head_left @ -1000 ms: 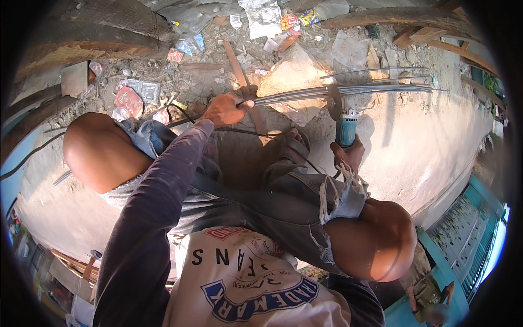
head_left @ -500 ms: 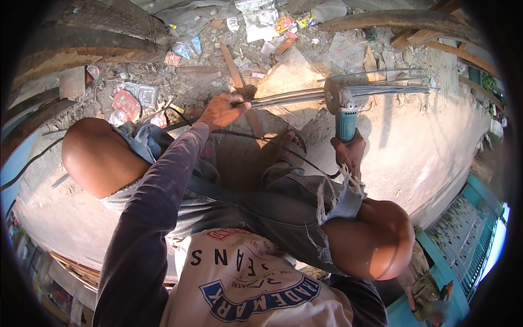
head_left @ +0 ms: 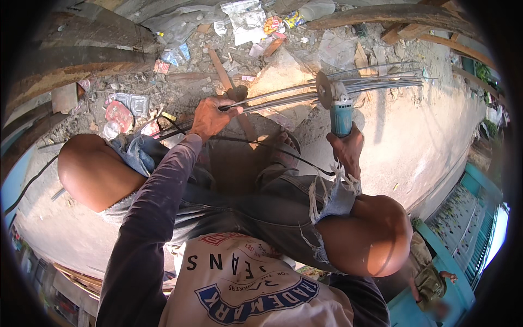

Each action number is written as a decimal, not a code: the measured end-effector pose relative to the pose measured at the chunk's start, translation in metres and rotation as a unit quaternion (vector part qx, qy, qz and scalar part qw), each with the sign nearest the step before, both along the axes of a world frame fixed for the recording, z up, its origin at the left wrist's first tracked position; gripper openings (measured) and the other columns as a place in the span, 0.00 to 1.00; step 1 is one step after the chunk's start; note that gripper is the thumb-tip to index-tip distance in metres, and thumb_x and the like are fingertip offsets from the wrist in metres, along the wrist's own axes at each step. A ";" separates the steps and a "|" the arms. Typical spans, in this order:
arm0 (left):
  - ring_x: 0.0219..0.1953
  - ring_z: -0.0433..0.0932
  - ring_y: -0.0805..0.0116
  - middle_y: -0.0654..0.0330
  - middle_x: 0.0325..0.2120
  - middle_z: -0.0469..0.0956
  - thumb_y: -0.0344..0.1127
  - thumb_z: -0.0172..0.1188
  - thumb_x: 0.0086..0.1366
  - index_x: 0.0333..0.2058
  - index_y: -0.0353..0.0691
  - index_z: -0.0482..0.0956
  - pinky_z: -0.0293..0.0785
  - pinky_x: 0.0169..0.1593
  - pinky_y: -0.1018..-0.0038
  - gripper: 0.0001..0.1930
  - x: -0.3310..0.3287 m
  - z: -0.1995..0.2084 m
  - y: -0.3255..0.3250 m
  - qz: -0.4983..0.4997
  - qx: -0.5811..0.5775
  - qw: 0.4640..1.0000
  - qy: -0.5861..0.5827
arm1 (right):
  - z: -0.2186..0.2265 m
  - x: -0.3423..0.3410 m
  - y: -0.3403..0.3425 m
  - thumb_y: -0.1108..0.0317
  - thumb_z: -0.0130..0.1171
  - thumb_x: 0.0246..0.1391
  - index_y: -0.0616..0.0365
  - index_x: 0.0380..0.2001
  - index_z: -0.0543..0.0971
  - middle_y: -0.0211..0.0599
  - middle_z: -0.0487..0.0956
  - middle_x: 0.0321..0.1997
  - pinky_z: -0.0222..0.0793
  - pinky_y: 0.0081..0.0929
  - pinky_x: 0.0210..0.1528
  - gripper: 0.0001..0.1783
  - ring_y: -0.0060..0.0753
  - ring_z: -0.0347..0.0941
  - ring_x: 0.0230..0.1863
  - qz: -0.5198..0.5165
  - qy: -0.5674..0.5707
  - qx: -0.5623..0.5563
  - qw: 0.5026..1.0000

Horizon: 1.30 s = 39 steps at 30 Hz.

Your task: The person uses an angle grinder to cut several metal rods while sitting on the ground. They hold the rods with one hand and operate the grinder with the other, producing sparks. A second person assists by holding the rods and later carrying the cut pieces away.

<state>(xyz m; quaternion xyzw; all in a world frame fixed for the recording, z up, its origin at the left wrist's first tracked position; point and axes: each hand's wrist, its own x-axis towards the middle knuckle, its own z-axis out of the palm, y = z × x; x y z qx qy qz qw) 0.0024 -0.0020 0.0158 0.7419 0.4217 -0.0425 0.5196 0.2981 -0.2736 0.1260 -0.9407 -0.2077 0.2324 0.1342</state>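
My right hand (head_left: 348,146) is closed around the teal body of an angle grinder (head_left: 342,116), which stands with its head pointing away from me. Its brown disc (head_left: 324,90) sits across several long, thin metal rods (head_left: 283,102), in contact with them or very close; I cannot tell which. Farther left, my left hand (head_left: 213,118) grips the rods between thumb and fingers. One rod rises apart from the rest between that hand and the disc. To the right of the disc the rod ends spread out. A black cord (head_left: 272,145) runs below the rods.
A wooden strip (head_left: 224,73) and a pale slab (head_left: 283,73) lie beneath the rods. Wrappers and a crushed red packet (head_left: 119,114) litter the rubble. Timber beams (head_left: 392,19) border the far side. Another person (head_left: 427,270) is at the lower right, by a teal structure (head_left: 449,261).
One rod now stands apart above the others between my left hand and the disc, where they lay closer together. The grinder remains at the rods. The person behind has shifted an arm.
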 end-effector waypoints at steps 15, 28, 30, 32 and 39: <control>0.42 0.90 0.60 0.51 0.39 0.93 0.53 0.74 0.72 0.46 0.37 0.95 0.83 0.53 0.65 0.22 0.004 -0.017 0.006 0.019 -0.033 0.999 -0.017 | -0.020 0.013 0.005 0.52 0.73 0.37 0.68 0.41 0.84 0.51 0.86 0.31 0.80 0.47 0.42 0.32 0.52 0.84 0.33 0.027 -0.025 -0.004 0.999; 0.42 0.90 0.59 0.51 0.39 0.93 0.59 0.73 0.71 0.44 0.36 0.95 0.83 0.54 0.64 0.26 0.006 -0.030 0.013 -0.013 -0.031 0.999 -0.006 | -0.015 0.008 0.008 0.52 0.73 0.39 0.68 0.43 0.85 0.59 0.88 0.34 0.81 0.51 0.46 0.32 0.64 0.87 0.38 0.022 -0.021 -0.030 0.999; 0.42 0.90 0.59 0.50 0.39 0.93 0.60 0.73 0.71 0.45 0.36 0.95 0.83 0.54 0.63 0.27 0.005 -0.032 0.011 -0.009 -0.017 1.000 -0.016 | -0.011 0.007 0.009 0.53 0.73 0.40 0.68 0.44 0.85 0.62 0.88 0.36 0.81 0.53 0.48 0.32 0.68 0.87 0.40 0.016 -0.006 -0.037 0.999; 0.42 0.90 0.58 0.50 0.39 0.93 0.60 0.73 0.71 0.45 0.36 0.95 0.83 0.54 0.63 0.28 0.005 -0.033 0.010 -0.002 -0.009 1.000 -0.025 | -0.010 0.004 0.008 0.53 0.73 0.40 0.68 0.44 0.85 0.62 0.89 0.36 0.81 0.53 0.48 0.32 0.68 0.87 0.40 0.010 0.002 -0.037 0.999; 0.41 0.89 0.56 0.49 0.37 0.92 0.62 0.72 0.71 0.45 0.35 0.94 0.83 0.53 0.62 0.30 0.005 -0.032 0.014 -0.013 -0.034 0.999 -0.013 | -0.011 0.001 0.012 0.53 0.73 0.40 0.69 0.42 0.84 0.63 0.88 0.36 0.81 0.54 0.48 0.31 0.67 0.88 0.40 0.007 -0.004 -0.027 1.000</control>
